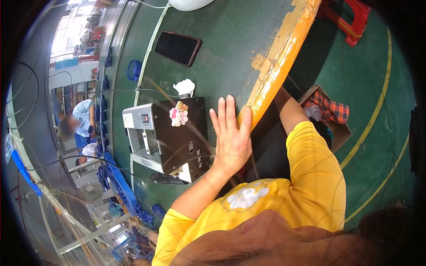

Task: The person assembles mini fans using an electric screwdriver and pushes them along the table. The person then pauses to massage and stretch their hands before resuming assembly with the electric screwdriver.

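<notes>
My left hand [233, 137] lies flat on the green tabletop [217, 53], palm down with the fingers stretched out, close to the taped yellow edge [284, 57]. Just left of it stands a black and silver machine [184, 137] with a switch and a small plush-like figure [179, 115] on its top. My right forearm [290, 108] goes down past the table edge, and the hand at its end is hidden behind that edge.
A dark phone [178, 48] and a crumpled white tissue [184, 87] lie on the table. A blue basket [134, 70] sits farther left. Beside my right arm is a cardboard box [341, 135] with checked cloth [328, 108]. A red stool [353, 22] stands beyond. Co-workers [83, 117] are at left.
</notes>
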Demonstrator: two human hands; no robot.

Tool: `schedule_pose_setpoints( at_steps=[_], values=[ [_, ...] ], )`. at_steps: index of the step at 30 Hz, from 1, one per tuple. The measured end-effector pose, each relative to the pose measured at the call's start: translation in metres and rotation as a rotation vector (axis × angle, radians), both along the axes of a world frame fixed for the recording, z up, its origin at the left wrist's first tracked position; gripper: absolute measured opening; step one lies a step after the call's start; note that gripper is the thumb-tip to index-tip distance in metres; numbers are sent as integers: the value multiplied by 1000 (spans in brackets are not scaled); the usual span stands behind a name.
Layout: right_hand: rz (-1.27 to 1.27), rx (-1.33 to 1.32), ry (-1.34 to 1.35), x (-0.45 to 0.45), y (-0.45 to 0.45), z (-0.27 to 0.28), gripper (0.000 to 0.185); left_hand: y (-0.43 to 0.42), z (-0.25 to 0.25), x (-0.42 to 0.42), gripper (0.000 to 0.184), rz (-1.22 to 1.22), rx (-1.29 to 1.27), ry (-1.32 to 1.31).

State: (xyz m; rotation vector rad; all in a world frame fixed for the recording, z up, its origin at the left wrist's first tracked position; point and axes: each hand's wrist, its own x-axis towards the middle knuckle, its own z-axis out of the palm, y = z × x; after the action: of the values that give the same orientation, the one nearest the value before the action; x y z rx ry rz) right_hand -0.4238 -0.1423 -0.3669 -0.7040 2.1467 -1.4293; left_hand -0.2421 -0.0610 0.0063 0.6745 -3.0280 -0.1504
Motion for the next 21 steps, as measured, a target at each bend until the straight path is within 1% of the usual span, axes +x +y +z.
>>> schedule_pose_setpoints(
  at_steps=[1,2,4,5,8,9,11,13,14,16,17,19,21],
  values=[
    [-61,-175,-8,3,1,-3,47,0,-1,0,67,2,0,6],
    [15,-25,-34,1,7,-6,47,1,-1,1,67,7,0,11],
    [166,270,-75,-13,24,17,47,-1,-1,2,66,-1,15,18],
    [139,-212,-21,-13,10,-61,43,-1,0,2,66,-2,19,23],
    [186,-419,333,-20,25,-57,40,-2,1,3,65,-2,34,41],
    [217,-261,127,-18,47,-21,38,-1,1,3,64,-1,43,44],
    [233,-234,-74,-12,80,10,37,-2,-2,4,61,-5,34,72],
    [213,-207,-59,-7,90,8,37,-2,-1,5,60,-3,36,73],
    [190,-198,58,1,92,5,37,-2,-1,5,59,-4,38,73],
    [255,-73,234,4,93,4,38,-2,-1,5,59,-3,31,86],
    [341,43,291,0,87,3,39,-2,-1,5,59,-6,28,91],
    [439,3,521,-10,67,-31,40,-1,-1,5,59,-9,25,98],
    [411,27,502,-18,48,-31,41,-1,-1,5,58,-12,18,93]
  ],
)
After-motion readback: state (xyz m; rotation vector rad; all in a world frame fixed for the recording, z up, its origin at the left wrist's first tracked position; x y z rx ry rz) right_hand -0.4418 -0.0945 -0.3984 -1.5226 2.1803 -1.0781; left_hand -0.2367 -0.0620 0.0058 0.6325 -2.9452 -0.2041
